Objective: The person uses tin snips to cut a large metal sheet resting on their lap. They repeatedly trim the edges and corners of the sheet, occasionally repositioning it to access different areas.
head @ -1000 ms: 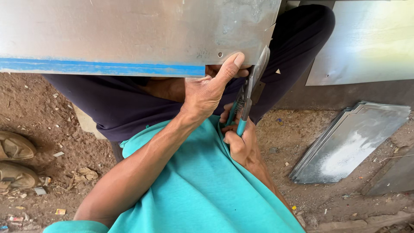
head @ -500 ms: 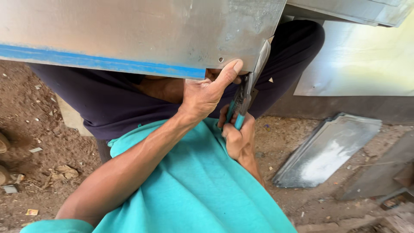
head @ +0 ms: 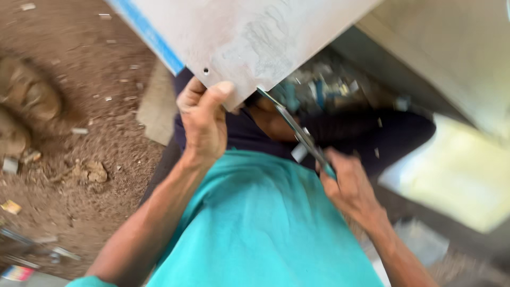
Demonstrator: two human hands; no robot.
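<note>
Sheet (head: 255, 37) has swung tilted; left hand (head: 202, 119) now grips its corner, right hand (head: 348, 183) clenching snips (head: 297, 130) mid-cut.

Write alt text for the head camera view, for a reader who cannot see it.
A person's left hand grips the lower corner of a grey metal sheet with a blue edge strip, while the right hand holds tin snips whose blades meet the sheet's edge. The picture is motion-blurred; a teal shirt fills the foreground above brown dirt ground strewn with small scraps.

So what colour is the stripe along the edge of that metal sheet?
Blue. The stripe runs along the metal sheet in the head view.
</note>
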